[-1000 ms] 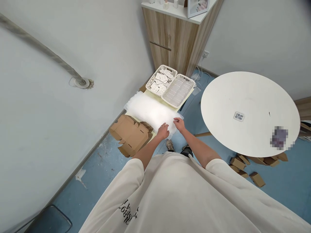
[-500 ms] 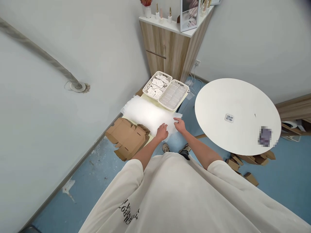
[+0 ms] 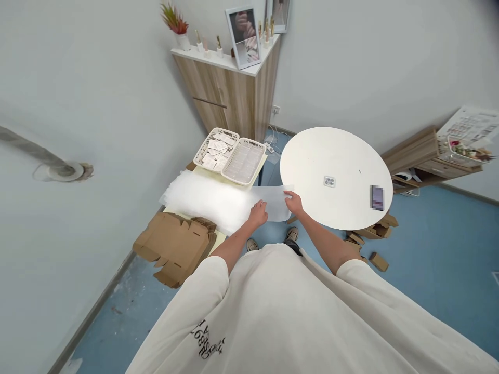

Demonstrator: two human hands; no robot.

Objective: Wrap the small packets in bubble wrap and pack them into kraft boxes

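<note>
A thin, translucent white foam sheet [image 3: 277,210] stretches between my two hands and reaches toward the round table. My right hand [image 3: 294,203] pinches its right edge, close to the table's rim. Closed on the same sheet farther left is my left hand [image 3: 258,214], at the right end of a stack of white foam sheets [image 3: 198,196]. Whether the held sheet still touches the stack is hard to make out. Flattened brown cardboard boxes [image 3: 175,241] lie on the near side of the stack.
Behind the stack are a white basket of small packets [image 3: 215,150] and a basket of clear plastic pieces [image 3: 244,160]. The round white table [image 3: 307,156] carries a small tray [image 3: 329,181] and a phone [image 3: 377,198]. Small brown boxes [image 3: 378,261] lie on the floor.
The view has turned to the right. My hands have drawn a sheet rightward, so more of it sticks out past the stack, toward the round table.
</note>
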